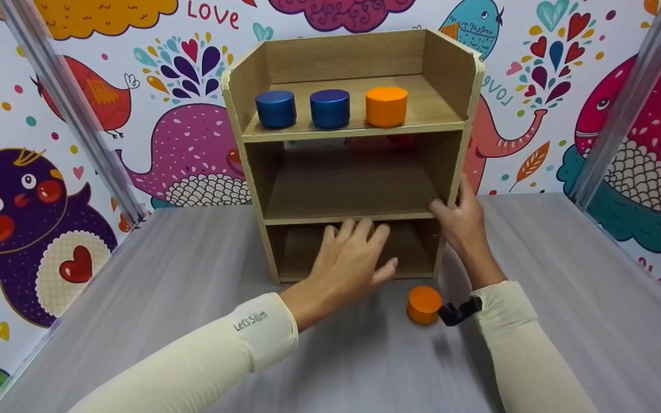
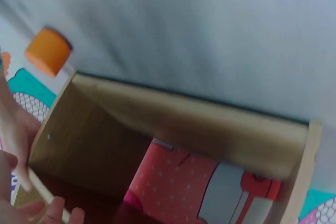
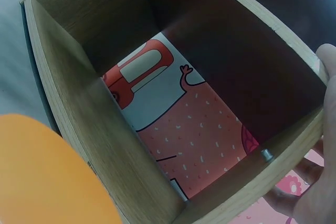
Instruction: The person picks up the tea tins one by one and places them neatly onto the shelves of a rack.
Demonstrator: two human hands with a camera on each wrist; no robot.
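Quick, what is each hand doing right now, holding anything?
Left hand: open, fingers spread in front of the wooden shelf, holding nothing.
Right hand: grip on the shelf's right side panel.

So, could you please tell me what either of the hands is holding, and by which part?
The right hand grips the wooden shelf unit by its right side panel, at the middle shelf. The left hand holds nothing, fingers spread before the bottom compartment.

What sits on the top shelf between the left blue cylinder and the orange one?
A second blue cylinder stands between the left blue cylinder and the orange cylinder, seen in the head view.
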